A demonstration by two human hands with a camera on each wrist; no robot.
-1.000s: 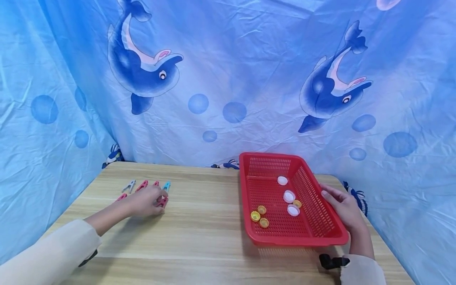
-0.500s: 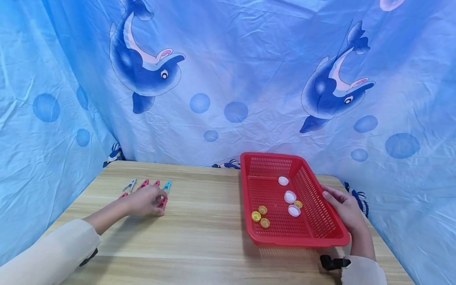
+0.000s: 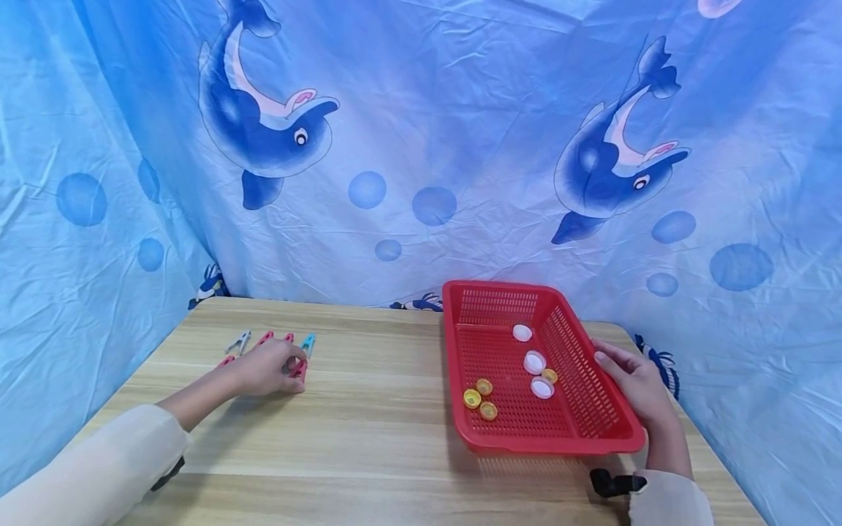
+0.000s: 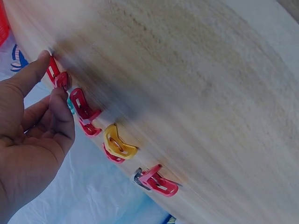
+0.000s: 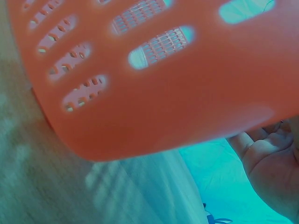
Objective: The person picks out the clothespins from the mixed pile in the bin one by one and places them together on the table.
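In the head view, my left hand (image 3: 266, 369) is over the left part of the table, pinching a red clothespin (image 4: 53, 70) between thumb and index finger. Close by lie more clothespins: a light blue one (image 3: 308, 343), a grey one (image 3: 239, 342) and several red ones. The left wrist view also shows a yellow clothespin (image 4: 118, 142) in the row. On the right, my right hand (image 3: 638, 383) grips the side rim of a red plastic basket (image 3: 552, 444), thumb on top of the rim and the other fingers hidden below. The basket tilts slightly.
Inside the basket are white caps (image 3: 534, 362) and several yellow caps (image 3: 471, 398). A blue curtain (image 3: 408, 146) printed with dolphins hangs behind the wooden table (image 3: 368, 424) and along both its sides.
The fingers of my left hand have shifted slightly at the red clothespin, which shows a little less in the head view. My right hand and the basket hold still.
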